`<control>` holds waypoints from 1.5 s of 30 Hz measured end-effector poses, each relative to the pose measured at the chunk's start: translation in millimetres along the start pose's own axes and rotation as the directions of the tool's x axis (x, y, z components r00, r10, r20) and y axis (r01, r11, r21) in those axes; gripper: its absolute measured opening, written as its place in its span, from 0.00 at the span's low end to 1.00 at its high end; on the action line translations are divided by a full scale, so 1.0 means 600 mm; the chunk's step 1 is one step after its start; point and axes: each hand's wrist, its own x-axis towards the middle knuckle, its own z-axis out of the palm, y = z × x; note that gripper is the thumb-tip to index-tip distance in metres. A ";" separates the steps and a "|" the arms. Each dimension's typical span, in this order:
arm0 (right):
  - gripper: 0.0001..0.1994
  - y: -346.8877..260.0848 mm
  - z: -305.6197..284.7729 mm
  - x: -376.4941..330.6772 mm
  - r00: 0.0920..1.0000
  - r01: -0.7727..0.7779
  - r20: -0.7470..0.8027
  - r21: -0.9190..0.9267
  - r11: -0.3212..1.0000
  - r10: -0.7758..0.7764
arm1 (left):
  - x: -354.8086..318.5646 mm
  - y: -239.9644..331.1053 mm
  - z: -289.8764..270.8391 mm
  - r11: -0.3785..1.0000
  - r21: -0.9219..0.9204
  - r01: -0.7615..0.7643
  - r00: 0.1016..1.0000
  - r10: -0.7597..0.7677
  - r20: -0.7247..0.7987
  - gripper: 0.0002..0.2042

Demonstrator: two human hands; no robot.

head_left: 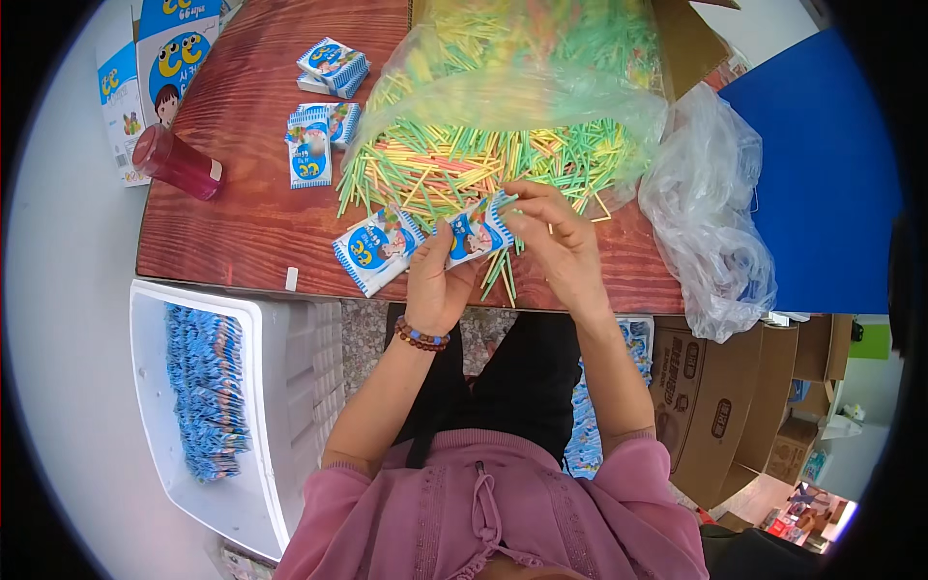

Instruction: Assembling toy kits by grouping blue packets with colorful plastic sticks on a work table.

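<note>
My left hand [440,280] grips a small blue-and-white packet [470,232] between thumb and fingers, above the table's near edge. At the packet's right end my right hand [559,237] is closed in a pinch; what sits between its fingertips is too small to make out. Another blue-and-white packet [372,253] lies by my left fingers, on the table. Just beyond both hands spreads a heap of thin yellow, green and pink sticks [425,166], spilling from a clear plastic bag [483,97]. A few loose sticks [500,278] lie below the held packet.
More packets [333,66] lie in small piles on the reddish wooden table [251,227]. A pink jar [179,162] lies tilted at its left edge. A white foam box [275,387] of packets stands lower left. Crumpled plastic [710,208] and a brown carton [720,396] are right.
</note>
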 end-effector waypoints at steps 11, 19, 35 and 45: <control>0.08 -0.037 0.003 -0.015 0.974 -0.155 -0.189 -0.128 0.980 0.129 | 0.005 -0.009 0.003 0.996 -0.091 0.022 0.999 -0.019 0.033 0.15; 0.05 -0.058 -0.044 -0.067 0.931 -0.218 -0.332 -0.174 0.960 0.151 | -0.006 -0.038 -0.015 1.000 -0.026 0.016 0.990 -0.012 0.137 0.15; 0.06 -0.033 -0.069 -0.010 0.992 -0.060 0.109 -0.019 0.998 0.062 | 0.003 0.034 0.031 0.669 0.730 -0.143 0.962 -0.080 0.262 0.22; 0.09 0.018 0.119 0.117 0.927 -0.221 0.284 -0.107 0.969 0.243 | -0.004 0.177 -0.036 0.566 0.811 -0.145 0.974 0.228 0.015 0.06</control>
